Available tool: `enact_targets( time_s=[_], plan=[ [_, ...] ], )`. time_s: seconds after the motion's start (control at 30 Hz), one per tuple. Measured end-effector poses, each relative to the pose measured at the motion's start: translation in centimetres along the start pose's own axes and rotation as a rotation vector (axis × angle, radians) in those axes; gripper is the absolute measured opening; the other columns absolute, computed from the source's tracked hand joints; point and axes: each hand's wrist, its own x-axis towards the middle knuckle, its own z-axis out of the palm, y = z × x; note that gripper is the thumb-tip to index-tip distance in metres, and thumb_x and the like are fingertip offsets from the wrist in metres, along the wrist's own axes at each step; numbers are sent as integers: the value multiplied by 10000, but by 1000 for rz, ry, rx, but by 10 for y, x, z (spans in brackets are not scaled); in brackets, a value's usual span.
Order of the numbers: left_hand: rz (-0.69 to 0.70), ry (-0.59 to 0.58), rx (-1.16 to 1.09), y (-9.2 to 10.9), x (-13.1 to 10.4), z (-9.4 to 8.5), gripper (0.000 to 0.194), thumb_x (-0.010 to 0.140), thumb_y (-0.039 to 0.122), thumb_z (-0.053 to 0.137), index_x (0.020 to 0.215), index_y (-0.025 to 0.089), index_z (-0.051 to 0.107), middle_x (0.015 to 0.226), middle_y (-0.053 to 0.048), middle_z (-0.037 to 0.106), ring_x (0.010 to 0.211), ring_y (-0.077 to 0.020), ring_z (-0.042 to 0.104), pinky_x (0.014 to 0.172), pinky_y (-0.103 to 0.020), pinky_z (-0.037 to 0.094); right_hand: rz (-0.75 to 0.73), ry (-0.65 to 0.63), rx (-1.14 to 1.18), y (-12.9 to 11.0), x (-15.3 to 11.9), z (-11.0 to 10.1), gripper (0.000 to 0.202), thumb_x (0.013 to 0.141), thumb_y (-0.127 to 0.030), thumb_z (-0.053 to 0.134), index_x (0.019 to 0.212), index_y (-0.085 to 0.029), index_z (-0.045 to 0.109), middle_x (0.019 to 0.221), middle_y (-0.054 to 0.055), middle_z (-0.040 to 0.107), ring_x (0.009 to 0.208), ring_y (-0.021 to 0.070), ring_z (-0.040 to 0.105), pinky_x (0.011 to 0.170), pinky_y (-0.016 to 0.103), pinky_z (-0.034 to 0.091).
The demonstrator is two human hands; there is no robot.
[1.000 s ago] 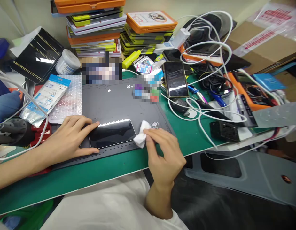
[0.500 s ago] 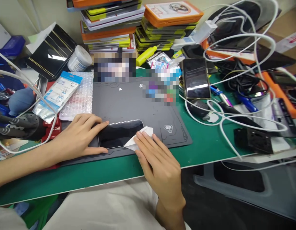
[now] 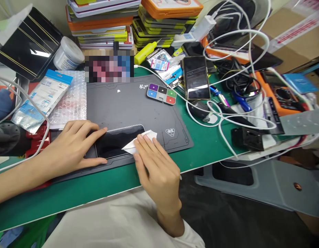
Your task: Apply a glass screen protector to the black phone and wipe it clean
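A dark-screened smartphone lies flat on a grey work mat. My left hand holds it by the left end, thumb at the near edge and index finger at the far edge. At the other end, my right hand presses a folded white wipe onto the screen under its fingers. The wipe covers the phone's right end, and one pointed corner of it reaches left over the glass.
Behind the mat stand stacked orange and yellow cases. A multicoloured button pad, another phone and looped white cables lie to the right. Bubble wrap and a blue-and-white packet are left. The green table's near edge runs before me.
My view has turned to the right, so everything sits further left in the picture. The wipe has shifted slightly away from the phone's near edge. My left hand keeps its hold.
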Motion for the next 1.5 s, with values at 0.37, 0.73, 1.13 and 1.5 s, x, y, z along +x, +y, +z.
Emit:
enact_targets(
  time_s=[0.37,0.73,1.13,1.5],
  plan=[
    [8,12,-37,-2,0,0,817,1135,723,651,1760,212,527,1395,-200,706,1302,-423,670,1116,-565,544,-8,-45,98,-8,-3,-4,503,1155,-95,658,1651,-172,688,1486,115,847,1462,273,796,1353,528,604],
    [49,1,39,-1,2,0,817,1178,777,472,1667,131,580,1354,-217,722,1290,-431,663,1064,-574,543,-28,-76,60,-27,-7,-1,461,1137,-117,679,1593,-63,713,1559,167,797,1545,286,734,1383,478,572],
    [44,15,-31,0,6,-10,481,1222,263,388,1638,122,584,1354,-154,711,1255,-327,616,1049,-481,447,-187,-99,148,-62,9,21,357,1185,-244,644,1403,-31,830,1473,133,856,1449,266,806,1418,401,515],
    [9,1,-15,1,5,-8,463,1239,292,391,1660,172,539,1359,-138,714,1275,-313,636,1063,-473,456,-92,-126,138,-34,37,19,320,1205,-188,627,1428,-64,821,1508,111,839,1464,242,796,1464,435,460]
  ],
)
